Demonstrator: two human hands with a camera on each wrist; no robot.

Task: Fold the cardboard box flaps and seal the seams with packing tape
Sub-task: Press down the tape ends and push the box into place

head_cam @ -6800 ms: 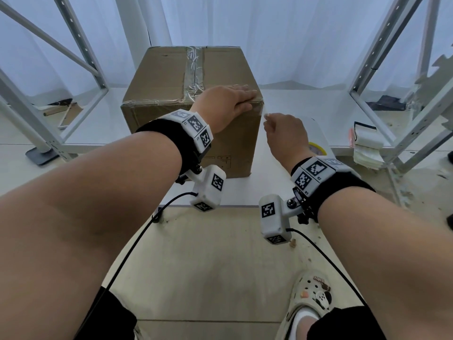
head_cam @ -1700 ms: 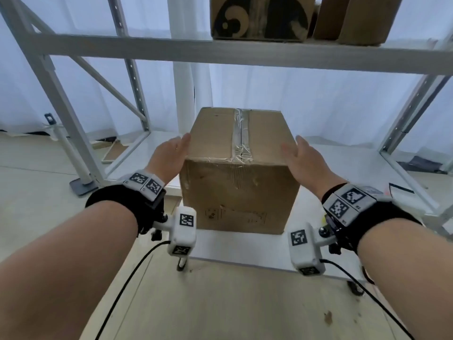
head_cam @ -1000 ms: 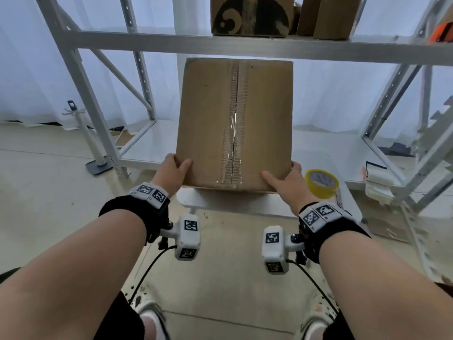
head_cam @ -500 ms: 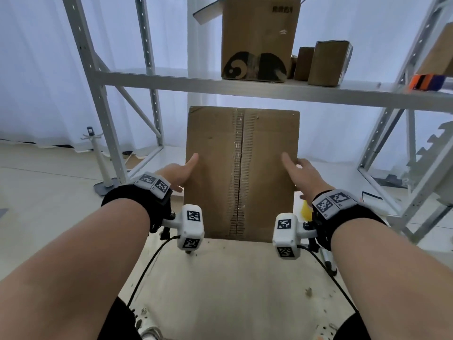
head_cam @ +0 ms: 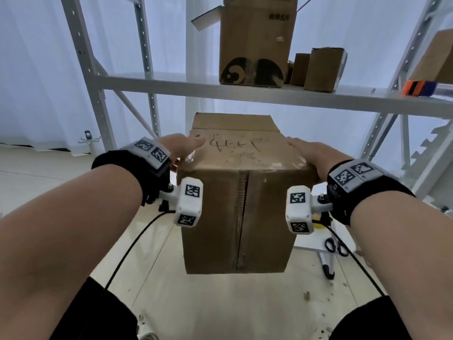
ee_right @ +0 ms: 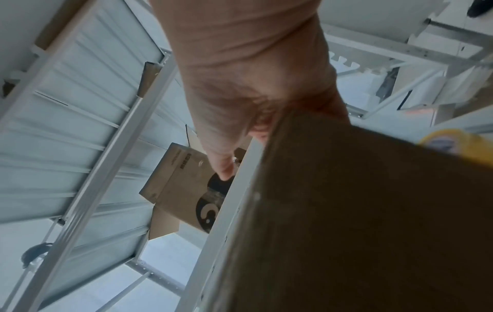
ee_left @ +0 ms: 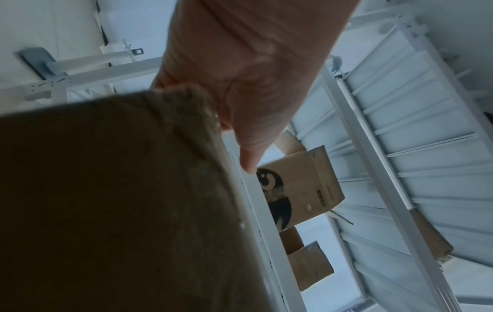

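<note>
Both hands, left hand (head_cam: 180, 149) and right hand (head_cam: 310, 153), clamp the lifted cardboard box (head_cam: 239, 192); its near seam looks untaped, so sealing's probably unfinished.

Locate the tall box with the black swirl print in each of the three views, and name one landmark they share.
Head: tall printed box stands top centre on the metal shelf.
Left wrist: right of centre, tilted, past the left hand.
Right wrist: centre, tilted, partly behind the right hand.
Shared landmark: the held cardboard box, dark in both wrist views.
</note>
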